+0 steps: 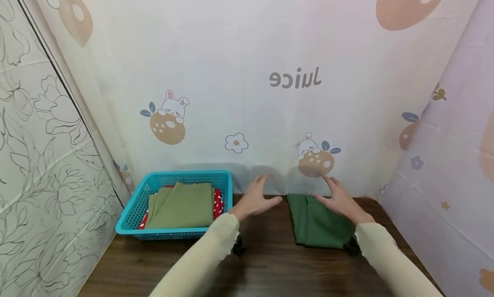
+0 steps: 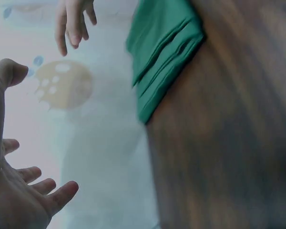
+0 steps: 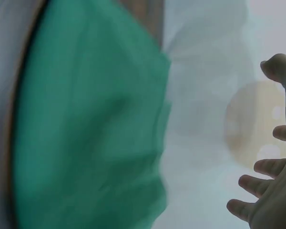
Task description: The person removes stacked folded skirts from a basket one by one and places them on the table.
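A folded dark green cloth [image 1: 324, 228] lies at the back right of the table, its layered edge facing left. My right hand [image 1: 341, 201] hovers over it with fingers spread, holding nothing. In the right wrist view the cloth [image 3: 90, 124] spreads beside that hand [image 3: 276, 186]. My left hand [image 1: 254, 200] is raised above the table between the basket and the green cloth, thumb apart from the fingers and nothing in it. The left wrist view shows this hand [image 2: 24, 191] with its palm bare and the layered green cloth [image 2: 167, 52] beyond.
At the back left stands a blue plastic basket [image 1: 230, 189]. Inside are a folded olive green cloth [image 1: 185, 207] and red cloth with white dots [image 1: 218, 202] under it. A printed curtain [image 1: 239, 95] hangs behind the brown wooden table [image 1: 270, 262], with more fabric at both sides.
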`<action>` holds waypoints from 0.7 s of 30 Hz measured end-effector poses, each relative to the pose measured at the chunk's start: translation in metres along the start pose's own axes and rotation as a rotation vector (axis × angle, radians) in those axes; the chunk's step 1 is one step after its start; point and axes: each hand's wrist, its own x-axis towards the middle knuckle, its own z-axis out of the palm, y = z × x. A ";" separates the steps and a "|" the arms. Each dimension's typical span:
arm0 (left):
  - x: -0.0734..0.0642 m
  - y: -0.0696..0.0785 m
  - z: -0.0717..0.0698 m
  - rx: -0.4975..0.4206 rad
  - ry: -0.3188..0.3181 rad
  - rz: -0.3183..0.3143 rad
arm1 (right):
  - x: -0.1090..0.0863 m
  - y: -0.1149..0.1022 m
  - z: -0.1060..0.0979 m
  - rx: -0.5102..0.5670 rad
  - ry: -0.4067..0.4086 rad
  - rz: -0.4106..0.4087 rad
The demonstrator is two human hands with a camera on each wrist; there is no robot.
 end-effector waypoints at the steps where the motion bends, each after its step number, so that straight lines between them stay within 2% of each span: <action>1: -0.001 -0.003 -0.009 0.012 0.011 0.001 | 0.005 -0.008 0.001 0.020 0.006 -0.015; 4: -0.004 -0.013 -0.032 0.056 0.042 -0.006 | 0.019 -0.034 0.008 0.082 0.011 -0.046; 7: -0.009 -0.028 -0.049 0.104 0.064 -0.013 | 0.031 -0.061 0.017 0.119 -0.003 -0.068; 16: -0.028 -0.078 -0.086 0.295 0.108 -0.059 | 0.058 -0.140 0.036 0.136 -0.043 -0.068; 21: -0.048 -0.104 -0.107 0.306 0.115 -0.116 | 0.063 -0.179 0.056 0.177 -0.094 -0.080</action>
